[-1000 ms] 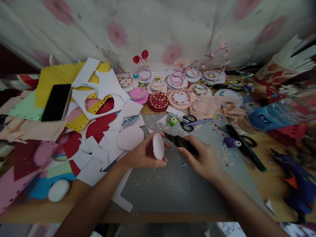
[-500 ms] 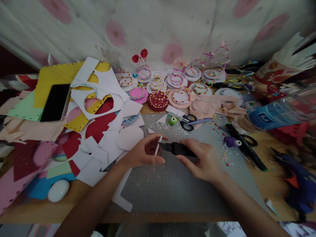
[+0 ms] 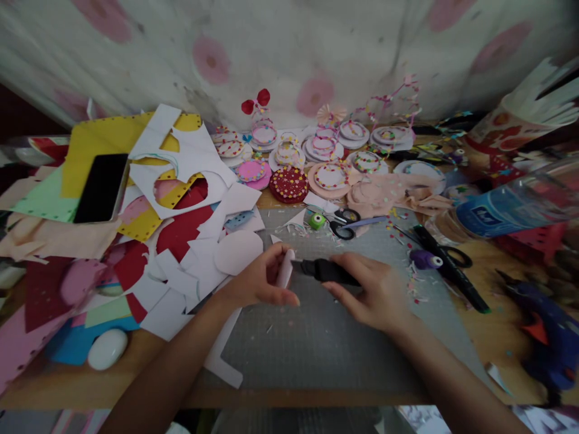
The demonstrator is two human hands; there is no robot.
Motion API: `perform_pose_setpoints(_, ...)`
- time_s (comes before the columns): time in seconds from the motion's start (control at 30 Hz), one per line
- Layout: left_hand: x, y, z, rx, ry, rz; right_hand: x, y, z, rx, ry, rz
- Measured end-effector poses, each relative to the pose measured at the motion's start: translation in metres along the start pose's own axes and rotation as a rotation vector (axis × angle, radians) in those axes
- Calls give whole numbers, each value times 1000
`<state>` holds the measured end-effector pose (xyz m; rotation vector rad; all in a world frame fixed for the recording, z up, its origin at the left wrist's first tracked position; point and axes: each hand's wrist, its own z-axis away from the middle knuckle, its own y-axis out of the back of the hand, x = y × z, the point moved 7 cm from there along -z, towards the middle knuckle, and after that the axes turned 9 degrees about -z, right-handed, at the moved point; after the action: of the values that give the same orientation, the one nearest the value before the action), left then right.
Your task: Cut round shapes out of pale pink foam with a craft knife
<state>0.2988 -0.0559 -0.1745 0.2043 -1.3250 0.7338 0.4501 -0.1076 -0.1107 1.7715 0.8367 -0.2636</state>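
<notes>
Hands meet over the grey mat (image 3: 316,343) at the middle of the table (image 3: 497,271), and that is where I keep my eye. My left hand (image 3: 260,283) is curled shut around a small pale disc (image 3: 286,268), thumb and fingers pinching it so that it stands on edge, its thin rim turned toward me and its flat faces looking left and right. My right hand (image 3: 375,289) is closed on a black punch (image 3: 323,271), gripping it from above. The punch lies almost level, its long axis running left to right, with the nose pointing straight at the disc; the nose looks to be touching the disc's right face, though the view is too soft there for me to be sure of contact. So the disc sits just left of the punch tip, and the left hand is the nearer one to it, already holding it. Behind the hands, near the far edge of the mat, lie scissors (image 3: 344,224) and a small green punch (image 3: 317,221). To the left a heap of paper scraps (image 3: 181,241) spreads out, with a phone (image 3: 103,187) resting on top. Further back, a row of decorated rounds (image 3: 289,184) lines the wall. A blue glue gun (image 3: 543,337) lies well off to the right.
</notes>
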Motion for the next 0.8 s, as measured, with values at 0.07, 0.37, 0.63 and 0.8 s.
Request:
perform_pose_setpoints(0.07, -3, -1, 1, -28, -11, 29, 9, 2, 0, 37, -92, 27)
perform_pose_setpoints(0.37, 12, -6, 5, -21, -30, 142, 7, -1, 1, 27, -110, -61)
perform_pose_setpoints(0.63, 11, -9, 7, -41, -67, 72, -8, -11, 2, -80, 13, -159)
perform_pose_setpoints(0.8, 16, -14, 6, -111, -110, -24, -17, -17, 4, -134, 81, -188)
